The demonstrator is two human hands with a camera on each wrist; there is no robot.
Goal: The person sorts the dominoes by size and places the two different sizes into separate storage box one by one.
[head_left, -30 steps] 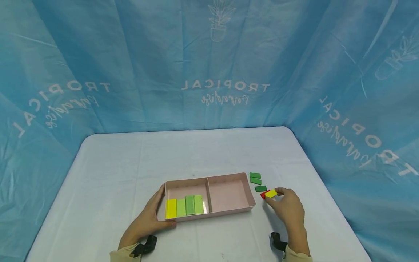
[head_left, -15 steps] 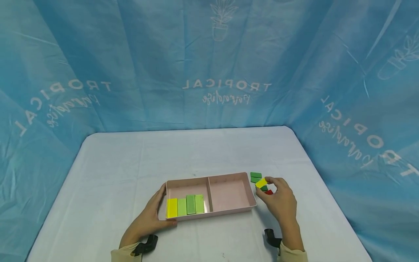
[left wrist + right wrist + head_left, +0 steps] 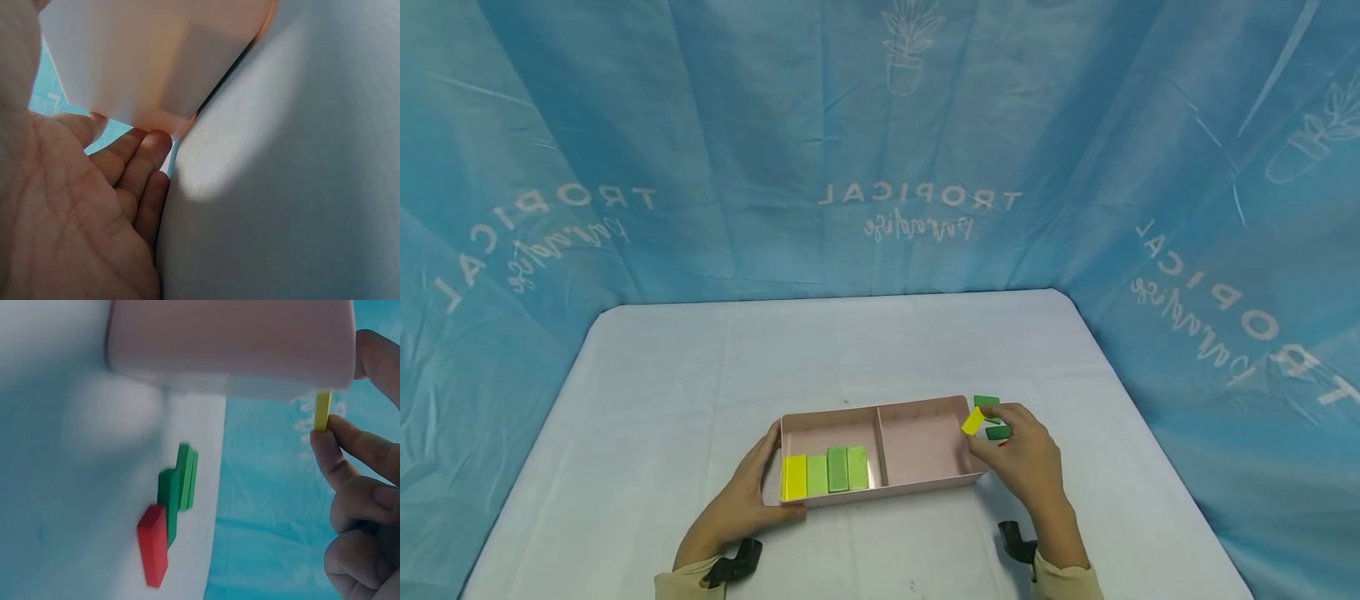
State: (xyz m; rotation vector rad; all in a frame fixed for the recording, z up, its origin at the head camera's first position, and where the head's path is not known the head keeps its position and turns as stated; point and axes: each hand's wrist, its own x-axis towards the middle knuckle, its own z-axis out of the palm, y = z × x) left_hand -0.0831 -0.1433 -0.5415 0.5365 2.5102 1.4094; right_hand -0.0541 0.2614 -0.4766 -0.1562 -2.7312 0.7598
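A pale pink two-compartment box (image 3: 932,482) lies on the white table. My left hand (image 3: 741,492) holds its left end, thumb along the front wall and fingers at the left side; in the left wrist view the fingertips touch the box wall (image 3: 144,69). My right hand (image 3: 1022,454) pinches a yellow block (image 3: 973,421) between thumb and fingers, raised at the box's right rim. In the right wrist view this yellow block (image 3: 322,411) is partly hidden behind the box. The left compartment holds a yellow block (image 3: 794,477) and several green blocks (image 3: 837,470) in a row.
Right of the box, green blocks (image 3: 998,432) lie on the table, partly covered by my right hand in the head view. A red block (image 3: 154,545) lies beside them. A divider (image 3: 881,446) splits the box. Blue printed curtains (image 3: 880,250) surround the table (image 3: 700,367).
My right hand has lifted the yellow block from by the red block and carried it left to the box's right rim. My left hand has stayed at the box.
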